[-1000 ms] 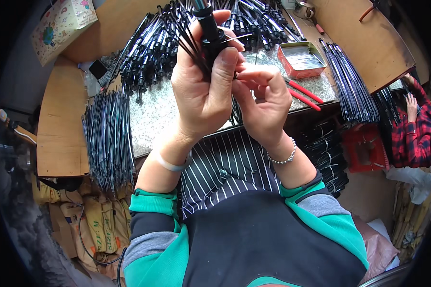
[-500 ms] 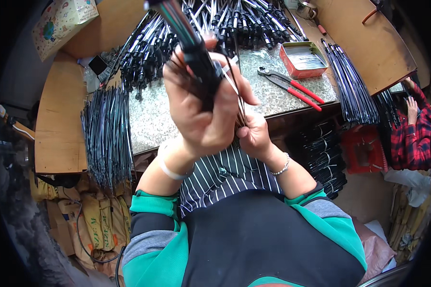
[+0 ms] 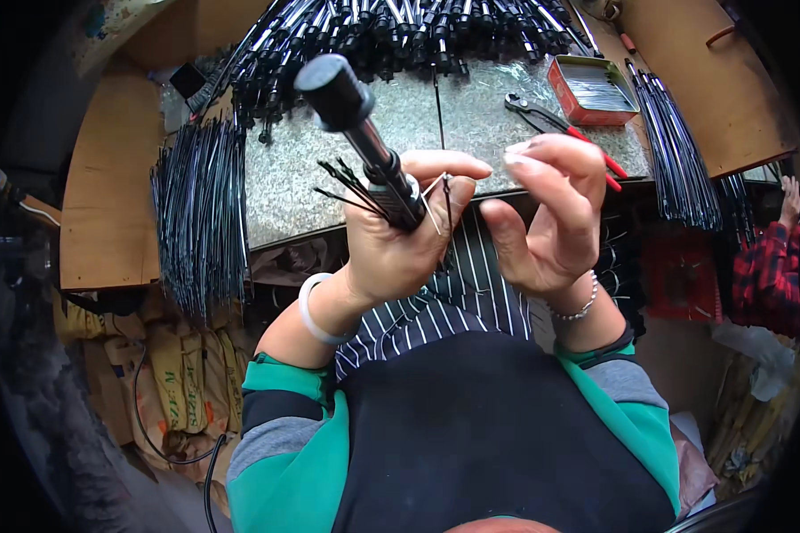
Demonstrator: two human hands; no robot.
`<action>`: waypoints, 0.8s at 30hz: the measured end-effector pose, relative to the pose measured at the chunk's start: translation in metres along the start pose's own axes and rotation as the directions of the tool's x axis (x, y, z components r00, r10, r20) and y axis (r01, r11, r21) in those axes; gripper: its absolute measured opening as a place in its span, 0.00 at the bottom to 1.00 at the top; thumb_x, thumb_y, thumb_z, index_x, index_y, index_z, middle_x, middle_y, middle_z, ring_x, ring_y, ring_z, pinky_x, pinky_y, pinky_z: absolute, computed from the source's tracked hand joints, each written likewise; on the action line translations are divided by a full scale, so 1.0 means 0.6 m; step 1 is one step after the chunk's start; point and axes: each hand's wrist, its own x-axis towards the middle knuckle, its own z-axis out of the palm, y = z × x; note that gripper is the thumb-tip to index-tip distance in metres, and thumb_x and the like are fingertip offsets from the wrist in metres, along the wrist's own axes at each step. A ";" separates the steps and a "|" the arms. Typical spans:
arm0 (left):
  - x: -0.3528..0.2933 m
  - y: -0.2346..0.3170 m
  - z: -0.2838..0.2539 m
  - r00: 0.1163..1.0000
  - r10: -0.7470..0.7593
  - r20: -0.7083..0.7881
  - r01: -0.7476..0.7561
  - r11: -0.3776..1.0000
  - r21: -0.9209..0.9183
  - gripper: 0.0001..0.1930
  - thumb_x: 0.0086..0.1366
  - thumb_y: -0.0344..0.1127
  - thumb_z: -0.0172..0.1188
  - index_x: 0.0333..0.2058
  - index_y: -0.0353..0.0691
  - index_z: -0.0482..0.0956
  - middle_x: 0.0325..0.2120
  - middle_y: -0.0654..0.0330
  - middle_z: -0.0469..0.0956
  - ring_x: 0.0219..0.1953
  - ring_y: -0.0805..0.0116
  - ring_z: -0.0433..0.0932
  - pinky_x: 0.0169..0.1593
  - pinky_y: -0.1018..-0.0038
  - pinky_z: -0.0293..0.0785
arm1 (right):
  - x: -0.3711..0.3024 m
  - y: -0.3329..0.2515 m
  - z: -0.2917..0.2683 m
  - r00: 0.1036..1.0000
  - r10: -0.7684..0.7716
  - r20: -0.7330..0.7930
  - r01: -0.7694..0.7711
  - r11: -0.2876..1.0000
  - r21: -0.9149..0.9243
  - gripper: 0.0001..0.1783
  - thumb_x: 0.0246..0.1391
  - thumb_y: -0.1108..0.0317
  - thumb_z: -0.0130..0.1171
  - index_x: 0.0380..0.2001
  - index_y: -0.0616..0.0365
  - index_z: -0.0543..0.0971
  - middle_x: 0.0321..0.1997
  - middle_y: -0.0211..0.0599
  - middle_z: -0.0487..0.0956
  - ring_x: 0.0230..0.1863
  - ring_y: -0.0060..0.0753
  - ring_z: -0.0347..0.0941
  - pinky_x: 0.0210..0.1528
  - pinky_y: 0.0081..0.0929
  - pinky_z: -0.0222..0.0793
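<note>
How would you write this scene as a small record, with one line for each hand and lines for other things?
Left hand: grips a black-and-silver cylindrical tube, its round black end up; thin black rods protrude beside it
Right hand: raised nearby, fingers apart, no held thing visible
Tool: metal pliers with red handles, on the speckled grey tabletop
Container: open red rectangular tin with thin silvery pieces
Far side: heap of black-and-silver tubes
Left edge: bundle of long dark rods
</note>
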 end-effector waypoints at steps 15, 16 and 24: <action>-0.017 -0.021 -0.003 1.000 0.020 -0.010 -0.021 0.980 -0.196 0.09 0.61 0.25 0.53 0.40 0.29 0.74 0.33 0.55 0.78 0.35 0.70 0.77 0.38 0.75 0.74 | 0.038 -0.052 -0.010 0.954 0.097 0.283 -0.040 0.979 -0.200 0.22 0.37 0.57 0.64 0.38 0.53 0.77 0.42 0.33 0.72 0.41 0.36 0.60 0.44 0.31 0.56; -0.017 -0.023 -0.007 0.999 -0.030 0.040 0.037 0.979 -0.202 0.09 0.60 0.26 0.54 0.39 0.29 0.74 0.34 0.55 0.78 0.35 0.70 0.77 0.39 0.74 0.74 | 0.037 -0.053 -0.008 0.952 0.116 0.282 -0.060 0.978 -0.200 0.20 0.36 0.59 0.64 0.36 0.54 0.78 0.40 0.32 0.72 0.41 0.36 0.60 0.44 0.31 0.56; -0.012 -0.040 -0.006 0.997 0.076 0.028 -0.077 0.997 0.032 0.12 0.59 0.31 0.57 0.38 0.29 0.76 0.38 0.48 0.78 0.41 0.65 0.77 0.42 0.72 0.74 | 0.015 -0.051 0.006 0.961 0.196 0.194 -0.163 0.971 -0.175 0.06 0.44 0.67 0.62 0.25 0.57 0.78 0.31 0.33 0.73 0.38 0.36 0.62 0.43 0.31 0.55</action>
